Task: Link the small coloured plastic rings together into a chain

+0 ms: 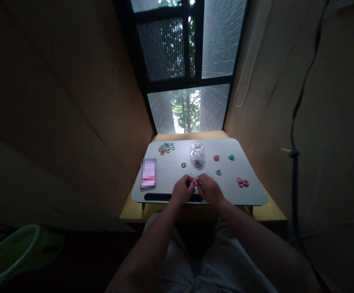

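Both hands meet over the front middle of the white lap table (164,179). My left hand (183,189) is closed in a pinch on small yellowish hair ties (196,182), with a bit of pink or red showing among them. From the other side my right hand (209,189) pinches the same bunch; the fingers partly hide it. Just beyond the hands lie purple hair ties (198,165), against the base of a clear round jar (197,153). A dark purple hair tie (183,165) rests left of them, and a blue bunch (218,172) right.
A mixed heap of coloured hair ties (165,148) lies at the back left. Red (216,158), green (231,157) and pink bunches (242,182) sit on the right. A phone (148,173) stands at the left edge, near a dark slot (158,197). A green bin (18,252) is lower left.
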Available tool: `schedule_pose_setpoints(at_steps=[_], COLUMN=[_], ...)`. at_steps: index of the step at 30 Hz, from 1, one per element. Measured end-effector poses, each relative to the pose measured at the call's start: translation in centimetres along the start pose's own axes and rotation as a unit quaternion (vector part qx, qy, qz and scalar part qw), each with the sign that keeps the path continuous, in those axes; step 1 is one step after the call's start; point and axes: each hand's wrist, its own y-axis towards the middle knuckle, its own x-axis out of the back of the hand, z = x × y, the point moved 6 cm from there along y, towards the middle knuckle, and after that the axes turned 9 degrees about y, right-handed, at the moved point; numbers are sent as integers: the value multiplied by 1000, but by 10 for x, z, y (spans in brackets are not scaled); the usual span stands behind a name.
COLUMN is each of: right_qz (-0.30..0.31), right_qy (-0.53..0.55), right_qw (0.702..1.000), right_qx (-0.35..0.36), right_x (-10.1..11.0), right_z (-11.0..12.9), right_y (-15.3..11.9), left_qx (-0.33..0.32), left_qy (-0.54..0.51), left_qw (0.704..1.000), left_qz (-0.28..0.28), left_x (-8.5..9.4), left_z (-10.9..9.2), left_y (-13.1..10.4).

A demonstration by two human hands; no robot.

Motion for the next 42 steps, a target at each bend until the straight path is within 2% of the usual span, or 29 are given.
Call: schedule_pose_setpoints(at_steps=[4,13,19,30,42], right_qz=[-4,0,-14,-6,-6], right_qy=[1,-72,-58,-49,-45], right_qw=[1000,997,998,998,998], right_qx=[-3,-20,-32,-47,-51], right_x=[-2,-4,-2,-3,-2], right_z=[-4,-8,-10,-15,-12], right_y=[-1,-2,-3,-6,-5], left_qx=[-5,-16,-4,-27,-17], left_qy=[-13,-7,-20,-82,-106], left_qw=[1000,1000,999,995,993], left_qz=[1,22,25,54,40], left_x=[-2,-2,-3,-4,-2], left_z=[1,1,2,-3,-4], left_y=[0,-1,-1,-1,-1])
